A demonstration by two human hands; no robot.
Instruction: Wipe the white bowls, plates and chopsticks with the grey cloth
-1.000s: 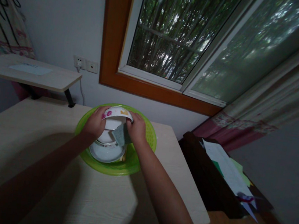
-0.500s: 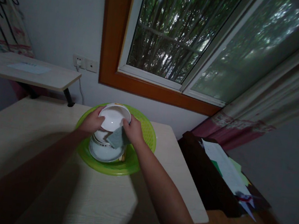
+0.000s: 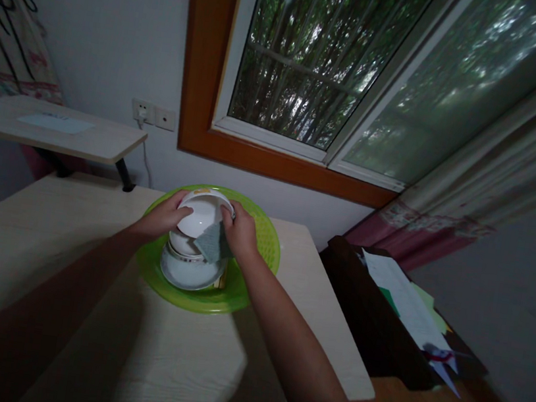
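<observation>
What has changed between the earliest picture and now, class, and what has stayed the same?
The white bowl has tipped back, so its inside now faces the camera more and less of its patterned outside shows. Nothing was taken up or let go: the left hand and right hand still hold it, the cloth still at the right. The green basin stayed put.

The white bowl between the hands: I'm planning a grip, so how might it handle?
The white bowl is probably stiff: it looks evenly curved between the left hand and right hand. Its glossy highlight suggests slipperiness. Its smooth, ceramic-like look hints at fragility.
</observation>
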